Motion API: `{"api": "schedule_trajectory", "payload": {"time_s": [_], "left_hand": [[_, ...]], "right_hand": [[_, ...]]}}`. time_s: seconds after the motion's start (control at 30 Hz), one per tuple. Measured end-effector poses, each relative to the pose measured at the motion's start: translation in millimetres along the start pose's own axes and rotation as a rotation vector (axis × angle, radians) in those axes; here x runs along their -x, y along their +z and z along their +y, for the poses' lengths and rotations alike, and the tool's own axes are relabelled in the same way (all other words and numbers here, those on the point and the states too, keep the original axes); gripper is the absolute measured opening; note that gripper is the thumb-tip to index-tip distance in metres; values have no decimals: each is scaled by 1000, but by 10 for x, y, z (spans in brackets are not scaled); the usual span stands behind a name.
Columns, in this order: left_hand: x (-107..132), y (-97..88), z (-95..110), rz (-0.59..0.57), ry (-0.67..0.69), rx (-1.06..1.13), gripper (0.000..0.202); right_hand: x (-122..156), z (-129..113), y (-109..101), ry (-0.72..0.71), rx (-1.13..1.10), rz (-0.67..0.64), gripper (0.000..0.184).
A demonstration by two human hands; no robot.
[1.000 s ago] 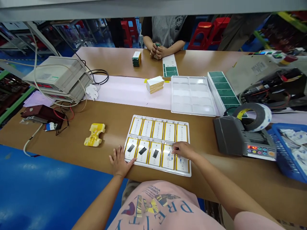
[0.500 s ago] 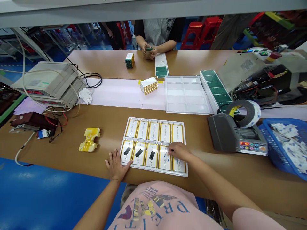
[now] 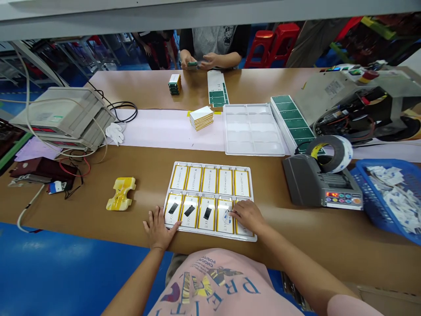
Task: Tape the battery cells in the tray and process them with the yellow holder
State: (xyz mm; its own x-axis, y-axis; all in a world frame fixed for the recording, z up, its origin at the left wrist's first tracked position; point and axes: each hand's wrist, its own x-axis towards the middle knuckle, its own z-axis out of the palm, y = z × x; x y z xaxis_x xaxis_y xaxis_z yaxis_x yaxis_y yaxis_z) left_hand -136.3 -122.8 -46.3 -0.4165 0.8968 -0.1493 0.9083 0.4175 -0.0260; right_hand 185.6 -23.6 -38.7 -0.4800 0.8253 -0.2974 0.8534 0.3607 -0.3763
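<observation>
A white plastic tray (image 3: 210, 235) holds two rows of flat white pouch batteries with yellow edges. In the near row, three batteries bear black tape strips (image 3: 189, 210). Spread open, my left hand (image 3: 160, 230) lies flat at the tray's near left corner, thumb along its front edge. My right hand (image 3: 247, 216) has its fingers pinched over the fourth near battery (image 3: 225, 224), at a blue-and-white printed tape backing (image 3: 226, 217). Its fingertips partly hide the grip. The same hand covers part of the last battery.
A tape dispenser (image 3: 302, 182) carrying a tape roll and a blue basket (image 3: 371, 197) of backing scraps stand right. A yellow-taped block (image 3: 121, 194) lies left. Beyond are a battery stack (image 3: 201, 118) and an empty tray (image 3: 253, 151). A co-worker's hands (image 3: 210, 60) hold a green board.
My right hand stays at the fourth battery, its fingers shifting slightly; a dark edge now shows at the fingertips. The co-worker's hands have moved apart. The view has shifted slightly.
</observation>
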Motion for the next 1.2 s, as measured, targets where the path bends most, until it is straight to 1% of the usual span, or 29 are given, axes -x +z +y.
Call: {"api": "schedule_trajectory", "payload": {"time_s": [0.1,0.2,0.3,0.4,0.43,0.47,0.53,0.57,0.6,0.63,0.67,0.73,0.8,0.87,0.97,1.03,1.13,1.2], "left_hand": [[3,-4,2,1,0,-1,79],[3,-10,5,2,-2,0,79],[1,-17,9,-3,-6,-6,79],[0,-16,11,-5,-9,-13,79],[0,-14,10,-1,-6,-14,79],[-1,-11,9,6,-1,-14,79],[-3,-8,8,18,6,-15,79],[-5,-7,9,20,8,-15,79],[-9,-8,10,21,9,-16,79],[-12,-10,13,23,8,-17,79],[-17,-11,16,23,8,-19,78],[-25,-13,20,25,8,-24,77],[-32,-12,19,32,10,-30,76],[-37,-8,13,37,14,-37,76],[-46,-4,4,41,18,-47,76],[-54,-5,4,48,18,-61,77],[-62,-11,11,53,14,-80,77],[-63,-15,16,44,11,-80,77]], "right_hand": [[51,13,39,17,-20,8,51],[38,7,22,94,-53,-12,49],[-5,-66,5,157,-74,-19,44],[-33,-180,3,211,-120,-3,44],[-34,-205,0,223,-174,-23,45],[-30,-213,-9,224,-256,-73,45],[-6,-160,-47,188,-476,-234,47],[13,-95,-79,168,-576,-305,48],[35,-6,-118,169,-641,-339,50],[57,99,-163,202,-657,-323,50],[77,211,-210,264,-624,-270,49],[103,414,-296,398,-478,-146,45],[102,535,-350,457,-343,-86,40],[80,558,-364,422,-289,-106,37],[39,492,-353,307,-276,-170,35],[23,451,-352,252,-263,-177,34],[18,438,-368,239,-230,-149,34],[22,442,-376,217,-217,-195,33]]}}
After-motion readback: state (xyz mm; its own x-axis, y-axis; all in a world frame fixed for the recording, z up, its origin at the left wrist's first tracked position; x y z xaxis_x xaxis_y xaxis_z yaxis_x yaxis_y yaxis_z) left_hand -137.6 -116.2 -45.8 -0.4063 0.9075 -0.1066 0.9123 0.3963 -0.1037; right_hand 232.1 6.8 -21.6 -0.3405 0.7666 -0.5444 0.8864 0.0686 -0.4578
